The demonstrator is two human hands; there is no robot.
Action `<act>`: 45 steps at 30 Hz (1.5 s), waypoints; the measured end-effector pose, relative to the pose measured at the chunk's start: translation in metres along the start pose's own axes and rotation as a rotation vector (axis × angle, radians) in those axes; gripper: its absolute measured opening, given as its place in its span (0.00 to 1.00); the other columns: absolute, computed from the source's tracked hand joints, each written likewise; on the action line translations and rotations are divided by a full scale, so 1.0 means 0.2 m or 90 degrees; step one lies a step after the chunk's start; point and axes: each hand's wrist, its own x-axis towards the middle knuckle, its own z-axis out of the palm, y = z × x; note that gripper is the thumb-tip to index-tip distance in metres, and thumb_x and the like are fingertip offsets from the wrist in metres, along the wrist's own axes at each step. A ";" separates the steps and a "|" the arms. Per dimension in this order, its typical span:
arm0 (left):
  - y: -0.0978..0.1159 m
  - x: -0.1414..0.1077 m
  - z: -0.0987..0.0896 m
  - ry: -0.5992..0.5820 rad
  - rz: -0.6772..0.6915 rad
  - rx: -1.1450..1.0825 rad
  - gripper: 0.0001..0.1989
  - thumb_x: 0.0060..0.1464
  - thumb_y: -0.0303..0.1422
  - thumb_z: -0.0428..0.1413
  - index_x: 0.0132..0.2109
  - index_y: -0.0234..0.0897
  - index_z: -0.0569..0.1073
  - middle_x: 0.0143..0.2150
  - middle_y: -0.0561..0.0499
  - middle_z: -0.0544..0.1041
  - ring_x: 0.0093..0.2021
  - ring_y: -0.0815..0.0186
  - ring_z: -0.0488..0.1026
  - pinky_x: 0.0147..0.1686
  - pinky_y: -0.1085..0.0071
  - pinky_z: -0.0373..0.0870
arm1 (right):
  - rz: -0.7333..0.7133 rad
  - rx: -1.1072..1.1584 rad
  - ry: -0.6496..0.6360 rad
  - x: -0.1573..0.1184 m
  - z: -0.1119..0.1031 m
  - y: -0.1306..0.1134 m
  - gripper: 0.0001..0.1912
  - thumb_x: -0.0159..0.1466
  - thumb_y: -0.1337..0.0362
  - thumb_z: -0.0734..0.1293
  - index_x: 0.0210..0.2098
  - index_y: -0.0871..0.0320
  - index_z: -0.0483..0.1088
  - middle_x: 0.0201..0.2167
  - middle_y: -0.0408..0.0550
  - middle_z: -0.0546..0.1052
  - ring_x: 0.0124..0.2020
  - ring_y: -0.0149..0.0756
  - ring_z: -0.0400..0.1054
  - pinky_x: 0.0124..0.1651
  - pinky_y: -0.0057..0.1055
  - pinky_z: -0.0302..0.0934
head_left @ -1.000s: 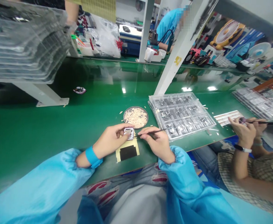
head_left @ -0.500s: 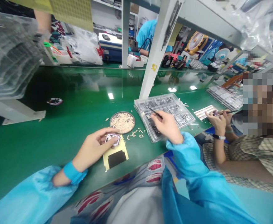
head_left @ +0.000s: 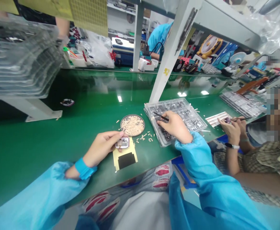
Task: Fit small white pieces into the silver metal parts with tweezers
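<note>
My left hand (head_left: 103, 147) is closed on a small square watch case (head_left: 123, 143) with a pale rim, pinched between thumb and fingers. Under it lies a yellow sheet (head_left: 116, 158) bearing a black patch. My right hand (head_left: 175, 126) grips thin black tweezers (head_left: 161, 116) over the left part of a clear compartment tray (head_left: 193, 112) filled with small dark and silvery parts. The tweezers point left; whether their tips hold anything is too small to tell. Between both hands stands a round dish (head_left: 133, 125) of tiny beige pieces, with several more scattered (head_left: 143, 137) beside it.
A white post (head_left: 164, 68) rises behind the tray. Stacked clear trays (head_left: 22, 70) stand on a shelf at the left, and another small case (head_left: 67, 102) lies near its foot. At the right, a co-worker's hands (head_left: 233, 129) work beside a white strip sheet (head_left: 218, 118).
My left thumb has shifted from across the watch case's face to its upper edge, showing more of the case. My right hand stays over the tray, tweezers lying flatter. The whole view has shifted slightly.
</note>
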 end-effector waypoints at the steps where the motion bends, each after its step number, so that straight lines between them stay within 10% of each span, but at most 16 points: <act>1: 0.00 -0.01 0.00 -0.011 0.005 -0.006 0.22 0.55 0.50 0.61 0.44 0.35 0.82 0.28 0.48 0.80 0.23 0.69 0.70 0.20 0.77 0.58 | 0.001 0.048 0.022 -0.02 0.00 -0.03 0.09 0.60 0.59 0.71 0.35 0.57 0.71 0.32 0.46 0.77 0.34 0.39 0.71 0.39 0.35 0.62; 7: 0.03 -0.04 0.02 -0.039 0.065 -0.013 0.19 0.60 0.45 0.58 0.49 0.35 0.80 0.27 0.49 0.80 0.23 0.70 0.62 0.23 0.74 0.55 | 0.018 0.442 -0.113 -0.23 0.07 -0.30 0.12 0.56 0.57 0.77 0.32 0.57 0.75 0.28 0.43 0.80 0.29 0.34 0.73 0.32 0.29 0.64; 13: 0.03 -0.05 0.02 -0.054 0.074 -0.032 0.19 0.56 0.36 0.60 0.53 0.34 0.78 0.39 0.46 0.84 0.35 0.63 0.76 0.31 0.72 0.66 | 0.077 0.591 -0.246 -0.30 0.23 -0.41 0.11 0.61 0.56 0.73 0.31 0.58 0.80 0.30 0.45 0.83 0.32 0.35 0.76 0.39 0.31 0.69; 20: 0.04 -0.07 0.04 -0.087 0.109 -0.038 0.24 0.51 0.32 0.62 0.56 0.35 0.76 0.54 0.43 0.80 0.53 0.54 0.77 0.54 0.63 0.72 | 0.138 0.598 -0.250 -0.29 0.31 -0.40 0.16 0.60 0.53 0.73 0.27 0.61 0.78 0.20 0.43 0.78 0.24 0.31 0.70 0.33 0.27 0.63; 45: -0.04 -0.05 0.04 -0.016 0.166 0.168 0.31 0.51 0.38 0.66 0.62 0.36 0.73 0.54 0.42 0.79 0.52 0.50 0.77 0.50 0.59 0.76 | 0.159 0.635 -0.300 -0.25 0.33 -0.35 0.19 0.57 0.50 0.75 0.24 0.61 0.75 0.20 0.42 0.75 0.23 0.28 0.63 0.31 0.26 0.55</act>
